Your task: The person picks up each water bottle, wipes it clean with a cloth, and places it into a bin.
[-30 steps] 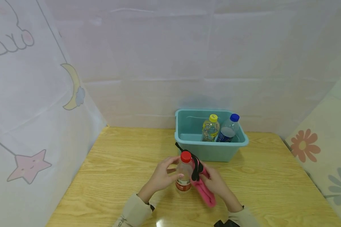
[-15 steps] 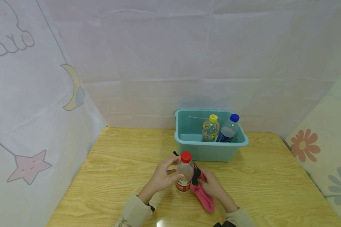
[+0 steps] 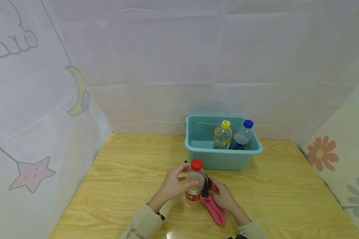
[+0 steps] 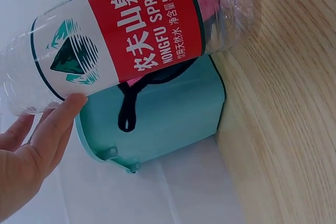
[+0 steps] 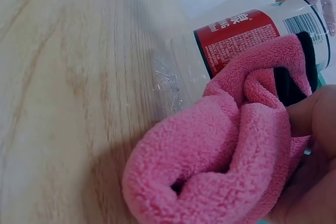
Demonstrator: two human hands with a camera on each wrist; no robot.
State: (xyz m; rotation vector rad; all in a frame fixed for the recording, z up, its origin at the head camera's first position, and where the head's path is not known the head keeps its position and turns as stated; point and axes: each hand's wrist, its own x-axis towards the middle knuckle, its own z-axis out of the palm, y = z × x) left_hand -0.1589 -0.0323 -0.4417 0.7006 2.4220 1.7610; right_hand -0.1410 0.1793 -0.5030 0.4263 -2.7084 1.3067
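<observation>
A clear plastic water bottle (image 3: 193,196) with a red cap and a red-and-white label stands upright on the table. My left hand (image 3: 171,186) grips it around its upper part, thumb in front; fingertips show at the shoulder of the bottle (image 4: 147,30) in the left wrist view. On the other side, my right hand (image 3: 225,198) pinches a folded pink cloth (image 3: 213,208) with black trim, held against the bottle's right side. Thick fluffy folds of the cloth (image 5: 210,150) fill the right wrist view, and the bottle's label shows behind them.
Behind the hands stands a teal plastic bin (image 3: 216,159). Inside it are a yellow-capped bottle (image 3: 222,136) and a blue-capped bottle (image 3: 240,136), both leaning right. The wooden table (image 3: 131,156) meets a pale cloth backdrop (image 3: 167,66) at the back.
My right hand has drawn the pink cloth slightly down along the bottle's side, toward me. My left hand and the bottle stay almost in place.
</observation>
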